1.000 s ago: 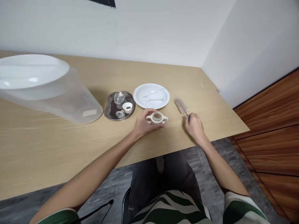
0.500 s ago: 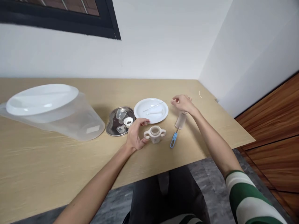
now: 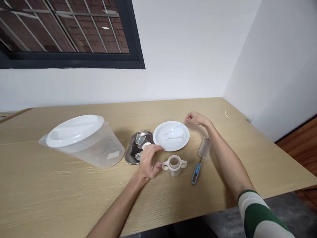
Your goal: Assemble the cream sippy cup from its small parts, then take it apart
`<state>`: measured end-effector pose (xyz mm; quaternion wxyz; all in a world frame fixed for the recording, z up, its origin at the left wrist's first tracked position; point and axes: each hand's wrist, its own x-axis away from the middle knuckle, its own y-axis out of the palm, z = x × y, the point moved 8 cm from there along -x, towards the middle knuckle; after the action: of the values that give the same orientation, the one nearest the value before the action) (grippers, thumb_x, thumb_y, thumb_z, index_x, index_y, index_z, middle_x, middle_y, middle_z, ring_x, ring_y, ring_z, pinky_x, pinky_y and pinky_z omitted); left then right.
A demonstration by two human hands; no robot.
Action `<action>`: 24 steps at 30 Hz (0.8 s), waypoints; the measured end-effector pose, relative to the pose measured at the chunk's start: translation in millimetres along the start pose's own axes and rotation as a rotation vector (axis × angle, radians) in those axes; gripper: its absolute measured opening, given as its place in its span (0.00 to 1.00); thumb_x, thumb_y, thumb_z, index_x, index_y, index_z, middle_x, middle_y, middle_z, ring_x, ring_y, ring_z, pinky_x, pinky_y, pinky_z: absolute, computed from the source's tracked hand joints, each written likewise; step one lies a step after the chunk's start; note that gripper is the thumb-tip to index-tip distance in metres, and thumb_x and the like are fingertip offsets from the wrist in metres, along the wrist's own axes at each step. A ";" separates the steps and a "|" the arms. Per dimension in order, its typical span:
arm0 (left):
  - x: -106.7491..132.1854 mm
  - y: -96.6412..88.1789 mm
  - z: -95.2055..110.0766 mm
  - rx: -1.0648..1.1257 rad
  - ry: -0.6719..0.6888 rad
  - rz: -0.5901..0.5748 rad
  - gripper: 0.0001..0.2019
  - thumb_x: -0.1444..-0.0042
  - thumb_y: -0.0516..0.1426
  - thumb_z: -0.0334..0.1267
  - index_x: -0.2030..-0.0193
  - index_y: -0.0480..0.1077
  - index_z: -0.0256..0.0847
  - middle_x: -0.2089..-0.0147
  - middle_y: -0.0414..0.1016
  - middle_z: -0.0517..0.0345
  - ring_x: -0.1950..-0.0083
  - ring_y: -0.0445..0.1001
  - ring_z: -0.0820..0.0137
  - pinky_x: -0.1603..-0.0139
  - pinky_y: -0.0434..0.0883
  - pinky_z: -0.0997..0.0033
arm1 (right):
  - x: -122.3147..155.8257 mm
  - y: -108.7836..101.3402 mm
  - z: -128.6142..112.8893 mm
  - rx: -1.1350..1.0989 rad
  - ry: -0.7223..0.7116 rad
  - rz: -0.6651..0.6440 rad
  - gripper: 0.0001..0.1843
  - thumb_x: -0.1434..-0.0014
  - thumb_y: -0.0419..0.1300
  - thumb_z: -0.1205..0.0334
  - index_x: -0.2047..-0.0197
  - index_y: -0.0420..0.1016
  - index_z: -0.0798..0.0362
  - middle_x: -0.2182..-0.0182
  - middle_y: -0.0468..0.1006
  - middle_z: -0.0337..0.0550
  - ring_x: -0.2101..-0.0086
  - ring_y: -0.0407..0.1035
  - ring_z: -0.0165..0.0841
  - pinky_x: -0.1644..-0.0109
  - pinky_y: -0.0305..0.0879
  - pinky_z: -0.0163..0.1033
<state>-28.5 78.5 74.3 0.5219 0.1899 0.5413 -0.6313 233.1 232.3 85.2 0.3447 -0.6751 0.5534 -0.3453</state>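
Note:
My left hand (image 3: 150, 162) is open, fingers and thumb apart, beside a white two-handled cup collar (image 3: 174, 165) that stands upright on the table. Its thumb is close to the left handle. My right hand (image 3: 195, 118) is closed in a pinch at the far right rim of the white plate (image 3: 159, 140), at the upper end of a thin wire-like stick (image 3: 173, 129) that slants over the plate. A small white rod (image 3: 175, 137) with a wider end lies on the plate. Below my right forearm lies a bottle brush (image 3: 196, 173) with a blue handle.
A metal kidney-shaped tray (image 3: 130, 159) holds a clear cup-like piece (image 3: 140, 139), a white ring (image 3: 146, 145) and a clear teat-like part (image 3: 138, 156). A large translucent pitcher (image 3: 99, 152) with a white lid stands left. A bent thin piece (image 3: 226, 114) lies far right.
My right hand has moved to the plate's rim, and its fingers have closed at the thin stick's end. The stick now slants more steeply. My left hand stays open by the collar; the view has tilted up.

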 end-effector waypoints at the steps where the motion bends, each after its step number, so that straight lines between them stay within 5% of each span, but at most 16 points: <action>1: 1.2 -2.2 -3.5 -0.007 -0.021 0.022 0.25 0.30 0.44 0.58 0.52 0.70 0.39 0.59 0.75 0.47 0.59 0.73 0.58 0.57 0.69 0.55 | 3.0 -7.5 -3.4 -0.054 -0.031 0.022 0.12 0.39 0.61 0.59 0.60 0.80 0.60 0.63 0.81 0.45 0.66 0.69 0.29 0.64 0.61 0.31; 7: -18.9 -19.1 -26.0 -0.008 -0.248 0.159 0.06 0.32 0.56 0.40 0.60 0.72 0.42 0.62 0.76 0.56 0.60 0.74 0.64 0.56 0.70 0.62 | 48.1 -76.6 -22.4 -0.270 -0.107 0.316 0.09 0.39 0.62 0.58 0.64 0.78 0.56 0.66 0.81 0.45 0.68 0.70 0.30 0.65 0.61 0.34; 10: -58.4 7.3 -33.8 -0.019 -0.310 -0.136 0.08 0.33 0.57 0.43 0.58 0.75 0.44 0.60 0.78 0.56 0.59 0.74 0.64 0.54 0.69 0.63 | 80.9 -111.0 -27.6 -0.268 -0.119 0.512 0.08 0.40 0.62 0.58 0.66 0.77 0.54 0.67 0.81 0.43 0.69 0.70 0.31 0.63 0.63 0.36; 14: -86.1 75.5 -60.5 -0.182 -0.391 -0.754 0.09 0.41 0.61 0.40 0.54 0.77 0.44 0.52 0.79 0.54 0.51 0.75 0.57 0.44 0.66 0.58 | 121.2 -142.3 -30.4 -0.274 -0.157 0.739 0.09 0.39 0.62 0.57 0.67 0.76 0.54 0.70 0.80 0.43 0.70 0.70 0.34 0.61 0.66 0.41; 15: -88.8 89.6 -68.3 -0.202 -0.411 -0.829 0.09 0.45 0.64 0.37 0.56 0.78 0.44 0.54 0.80 0.54 0.52 0.76 0.56 0.44 0.66 0.57 | 128.2 -146.2 -31.2 -0.276 -0.170 0.764 0.09 0.39 0.62 0.57 0.67 0.76 0.54 0.71 0.79 0.43 0.70 0.70 0.34 0.61 0.66 0.41; 20: -89.8 137.8 -88.4 -0.214 -0.439 -0.946 0.08 0.57 0.70 0.35 0.69 0.78 0.42 0.66 0.80 0.56 0.57 0.76 0.54 0.44 0.63 0.54 | 145.8 -153.8 -32.9 -0.269 -0.188 0.802 0.09 0.39 0.63 0.57 0.69 0.76 0.53 0.72 0.79 0.41 0.71 0.70 0.34 0.63 0.67 0.42; 24: -91.5 126.0 -90.4 -0.188 -0.457 -0.887 0.06 0.49 0.64 0.41 0.70 0.78 0.42 0.66 0.79 0.55 0.58 0.75 0.58 0.47 0.66 0.59 | 149.8 -158.2 -30.8 -0.284 -0.202 0.863 0.09 0.39 0.63 0.57 0.69 0.75 0.51 0.70 0.79 0.41 0.68 0.73 0.36 0.59 0.70 0.45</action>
<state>86.2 216.2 55.9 0.3234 -0.2491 0.4964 -0.7661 309.9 105.9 248.1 0.4132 -0.4540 0.7890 -0.0239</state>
